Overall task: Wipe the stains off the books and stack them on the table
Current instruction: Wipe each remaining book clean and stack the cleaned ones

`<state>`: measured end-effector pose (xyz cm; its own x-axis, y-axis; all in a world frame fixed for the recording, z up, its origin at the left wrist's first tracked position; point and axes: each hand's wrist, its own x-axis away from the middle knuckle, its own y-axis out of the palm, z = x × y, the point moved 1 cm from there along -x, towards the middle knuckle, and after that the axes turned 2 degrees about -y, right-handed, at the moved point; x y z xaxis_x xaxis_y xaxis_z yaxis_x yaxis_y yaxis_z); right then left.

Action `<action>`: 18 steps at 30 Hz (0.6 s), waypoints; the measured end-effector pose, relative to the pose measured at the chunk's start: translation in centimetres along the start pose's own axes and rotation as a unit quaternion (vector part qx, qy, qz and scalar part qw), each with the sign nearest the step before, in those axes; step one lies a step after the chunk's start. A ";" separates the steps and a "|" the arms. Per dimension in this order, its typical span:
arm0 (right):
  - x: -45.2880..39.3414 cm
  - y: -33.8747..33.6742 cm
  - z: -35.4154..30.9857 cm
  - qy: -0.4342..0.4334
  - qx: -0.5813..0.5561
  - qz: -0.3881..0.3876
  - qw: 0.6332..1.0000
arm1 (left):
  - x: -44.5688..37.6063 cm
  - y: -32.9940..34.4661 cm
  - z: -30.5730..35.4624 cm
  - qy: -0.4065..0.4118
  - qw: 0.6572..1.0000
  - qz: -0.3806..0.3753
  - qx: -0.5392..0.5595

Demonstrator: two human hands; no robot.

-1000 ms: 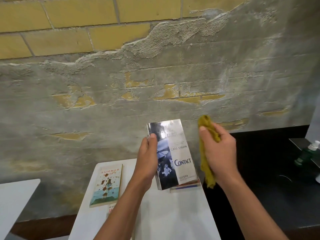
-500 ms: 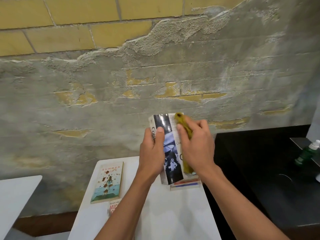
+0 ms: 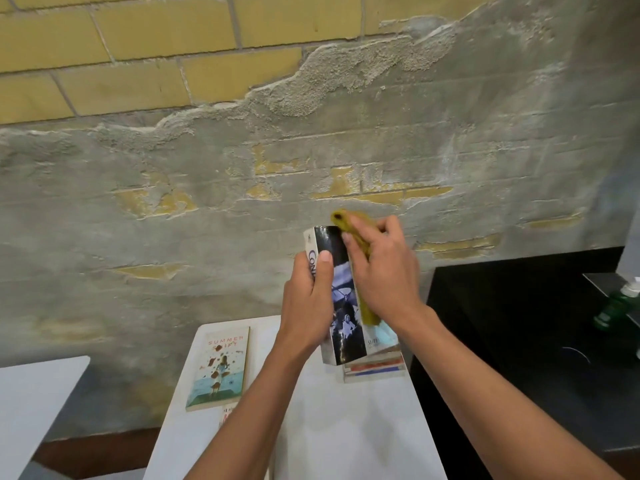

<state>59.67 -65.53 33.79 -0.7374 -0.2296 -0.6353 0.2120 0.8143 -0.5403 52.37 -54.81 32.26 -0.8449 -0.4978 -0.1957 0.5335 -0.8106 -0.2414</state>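
Wall: yellow brick above, grey plaster flaking below.
Counter: black, right of the table; green bottle at its far edge.
Table: white, small, against the wall.
Book: held above the table's far right, long axis near upright, cover facing the person (spine to the left).
Stack: books lying flat under it.
Stained book: flat, table's left.
Left hand: grips the book's spine.
Right hand: presses a yellow cloth on the cover.
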 end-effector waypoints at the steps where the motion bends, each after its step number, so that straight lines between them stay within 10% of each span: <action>1: 0.3 -0.1 -0.2 -0.013 0.000 -0.008 1.000 | 0.1 0.1 0.0 -0.004 1.000 0.002 0.003; 5: 2.6 -0.8 -0.2 -0.104 -0.026 -0.053 0.993 | 0.0 -0.2 0.0 0.001 1.000 0.008 0.016; 10: 0.7 -1.4 1.4 0.003 -0.030 0.016 0.999 | 0.2 0.2 1.5 0.052 0.990 -0.004 -0.128; 18: 1.7 -3.5 0.9 -0.099 0.085 0.071 0.989 | 0.0 0.0 3.9 0.080 0.902 0.005 -0.425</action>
<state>58.25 -69.30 34.08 -0.5566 -0.2324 -0.7976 0.4215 0.7483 -0.5122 52.25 -56.03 35.97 -0.8598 -0.3976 -0.3204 0.4354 -0.2433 -0.8667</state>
